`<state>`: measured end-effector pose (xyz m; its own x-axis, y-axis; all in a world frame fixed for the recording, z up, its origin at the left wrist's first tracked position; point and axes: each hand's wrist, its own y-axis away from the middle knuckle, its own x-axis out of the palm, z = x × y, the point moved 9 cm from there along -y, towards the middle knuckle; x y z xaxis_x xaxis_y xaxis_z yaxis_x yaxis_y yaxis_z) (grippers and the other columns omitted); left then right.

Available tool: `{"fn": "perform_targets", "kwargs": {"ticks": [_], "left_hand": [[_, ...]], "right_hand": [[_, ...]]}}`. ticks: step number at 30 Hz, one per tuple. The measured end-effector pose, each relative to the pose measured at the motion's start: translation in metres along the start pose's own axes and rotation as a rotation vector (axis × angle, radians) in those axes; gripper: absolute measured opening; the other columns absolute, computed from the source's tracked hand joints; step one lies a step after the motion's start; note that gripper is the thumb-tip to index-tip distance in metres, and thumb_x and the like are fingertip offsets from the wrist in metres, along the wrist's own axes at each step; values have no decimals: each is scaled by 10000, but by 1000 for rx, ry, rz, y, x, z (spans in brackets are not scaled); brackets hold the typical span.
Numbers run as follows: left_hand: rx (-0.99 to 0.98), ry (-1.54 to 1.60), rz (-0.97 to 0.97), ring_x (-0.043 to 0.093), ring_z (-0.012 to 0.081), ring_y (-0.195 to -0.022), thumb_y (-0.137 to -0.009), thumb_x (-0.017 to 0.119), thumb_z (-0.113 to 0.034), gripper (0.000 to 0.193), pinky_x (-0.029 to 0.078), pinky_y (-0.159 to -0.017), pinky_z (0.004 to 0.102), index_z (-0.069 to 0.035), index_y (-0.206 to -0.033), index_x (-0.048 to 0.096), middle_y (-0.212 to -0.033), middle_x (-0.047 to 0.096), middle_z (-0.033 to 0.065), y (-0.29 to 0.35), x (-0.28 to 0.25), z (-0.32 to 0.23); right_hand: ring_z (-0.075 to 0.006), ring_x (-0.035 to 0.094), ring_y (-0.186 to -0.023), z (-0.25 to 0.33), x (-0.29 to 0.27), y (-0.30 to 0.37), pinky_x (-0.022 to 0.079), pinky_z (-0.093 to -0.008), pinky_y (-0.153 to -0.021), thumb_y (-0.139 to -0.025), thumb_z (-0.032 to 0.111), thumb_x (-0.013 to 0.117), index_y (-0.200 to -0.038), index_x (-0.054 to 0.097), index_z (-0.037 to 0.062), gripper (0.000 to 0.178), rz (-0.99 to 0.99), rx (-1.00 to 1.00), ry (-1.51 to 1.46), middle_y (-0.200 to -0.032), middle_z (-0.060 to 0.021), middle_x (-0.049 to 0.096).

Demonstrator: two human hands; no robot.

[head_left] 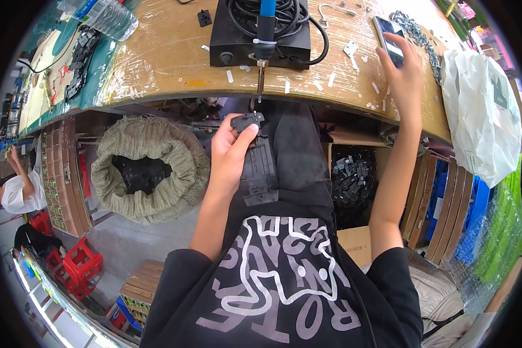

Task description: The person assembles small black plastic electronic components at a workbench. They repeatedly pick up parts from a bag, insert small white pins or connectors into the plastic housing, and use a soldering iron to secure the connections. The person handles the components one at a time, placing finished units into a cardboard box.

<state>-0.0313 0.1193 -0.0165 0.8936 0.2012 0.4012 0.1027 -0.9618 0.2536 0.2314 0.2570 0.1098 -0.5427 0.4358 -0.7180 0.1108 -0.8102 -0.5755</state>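
My left hand (229, 151) is closed around a small black plastic part (247, 120), with the thumb pressed on its right side. Below it, a larger black plastic piece (260, 165) lies on my lap; whether the two are joined I cannot tell. On the right of the table, my right hand (405, 69) reaches over a phone (391, 43). Its fingers are apart, and a fingertip is at the screen. Between my hands, a tool with a blue grip and a metal tip (261, 75) points down over the table's front edge.
Behind the tool, a black box (217, 43) bears coiled black cable. A sack (107, 180) with a rolled rim stands left of my legs; a carton of black parts (354, 174) stands right. A bottle (107, 20), white scraps, a chain (412, 29) and a white bag (475, 110) surround the workplace.
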Motion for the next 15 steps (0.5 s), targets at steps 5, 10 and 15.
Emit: {"fn": "perform_targets", "kwargs": {"ticks": [5,10,15], "left_hand": [[5,-11,-43,437,1,-621,-813,535,-73,80,359,-547,163,-31,-874,505,-716,506,-35,-7,5,-9],[13,-40,-46,439,2,-618,-813,535,-76,81,357,-542,162,-32,-875,506,-716,510,-33,-10,6,-7],[25,-33,-33,439,2,-613,-813,535,-72,79,355,-539,162,-32,-875,505,-715,512,-35,-11,9,-11]], "right_hand": [[-295,441,-1008,-34,32,-19,311,-456,-867,-755,272,563,-956,578,168,227,82,-8,321,-1070,-41,513],[-358,377,-1074,-42,45,-28,267,-532,-880,-784,303,468,-1063,516,192,305,132,39,411,-1168,-82,447],[-348,372,-1085,-60,44,-39,286,-534,-866,-779,326,480,-1145,464,210,383,108,120,455,-1195,-68,435]]}}
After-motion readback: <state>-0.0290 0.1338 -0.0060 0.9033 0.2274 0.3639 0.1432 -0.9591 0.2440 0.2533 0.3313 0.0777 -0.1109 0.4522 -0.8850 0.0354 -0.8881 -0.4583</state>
